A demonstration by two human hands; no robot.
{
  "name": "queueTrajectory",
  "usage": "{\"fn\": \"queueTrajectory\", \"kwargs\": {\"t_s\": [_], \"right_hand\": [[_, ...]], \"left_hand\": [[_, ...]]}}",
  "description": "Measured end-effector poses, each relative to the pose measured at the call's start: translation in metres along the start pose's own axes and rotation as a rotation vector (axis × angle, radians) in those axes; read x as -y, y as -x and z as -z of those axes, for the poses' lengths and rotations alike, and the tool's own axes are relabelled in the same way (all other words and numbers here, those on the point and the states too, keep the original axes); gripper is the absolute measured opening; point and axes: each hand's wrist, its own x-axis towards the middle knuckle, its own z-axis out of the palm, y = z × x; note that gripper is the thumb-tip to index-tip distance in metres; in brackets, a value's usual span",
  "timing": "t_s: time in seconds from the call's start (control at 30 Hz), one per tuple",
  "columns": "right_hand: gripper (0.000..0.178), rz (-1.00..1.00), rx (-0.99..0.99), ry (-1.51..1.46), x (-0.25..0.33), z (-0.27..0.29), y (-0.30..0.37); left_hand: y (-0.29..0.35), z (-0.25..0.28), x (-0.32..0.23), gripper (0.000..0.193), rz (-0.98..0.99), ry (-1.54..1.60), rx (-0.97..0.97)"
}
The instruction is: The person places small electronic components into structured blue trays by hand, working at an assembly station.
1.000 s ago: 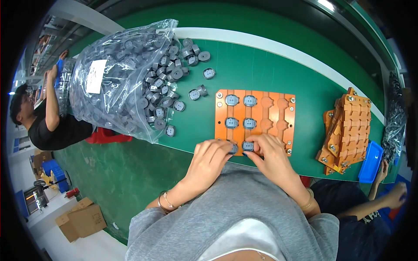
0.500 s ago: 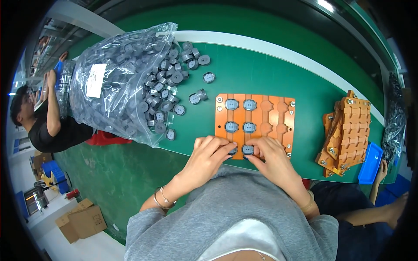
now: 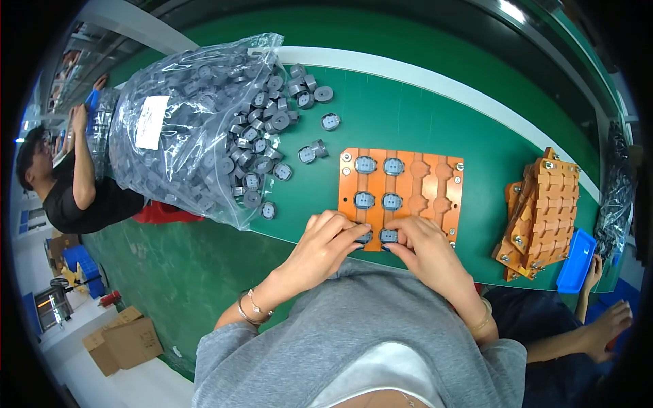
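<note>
grey pucks (image 3: 389,236), pinched by left hand (image 3: 326,242) and right hand (image 3: 427,246) at orange plate's (image 3: 434,187) near edge, were best seated squarely.

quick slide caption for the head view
A person's left grip and right grip each on a grey part at the near edge of an orange plate.

Glossy clear plastic bag (image 3: 192,132), matt grey plastic pieces (image 3: 280,122), smooth orange tray (image 3: 432,185), metal screws (image 3: 460,166).
</note>
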Motion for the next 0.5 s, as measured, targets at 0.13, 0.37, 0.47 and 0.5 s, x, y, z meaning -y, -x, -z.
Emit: {"fn": "queueTrajectory", "kwargs": {"t_s": [0.13,0.37,0.47,0.5], "right_hand": [[0.029,-0.017,0.012,-0.015,0.000,0.002,-0.002],[0.030,0.102,-0.009,0.164,0.004,0.003,-0.007],[0.032,-0.131,0.206,-0.056,0.018,0.028,-0.022],[0.033,-0.314,0.364,-0.219,0.023,0.037,-0.031]], "left_hand": [[-0.003,-0.001,-0.008,0.037,0.045,-0.056,-0.039],[-0.012,0.011,-0.017,0.037,0.130,-0.152,0.045],[-0.016,0.027,0.008,0.037,0.237,0.294,0.093],[-0.017,0.032,0.016,0.035,0.336,0.467,-0.001]]}}
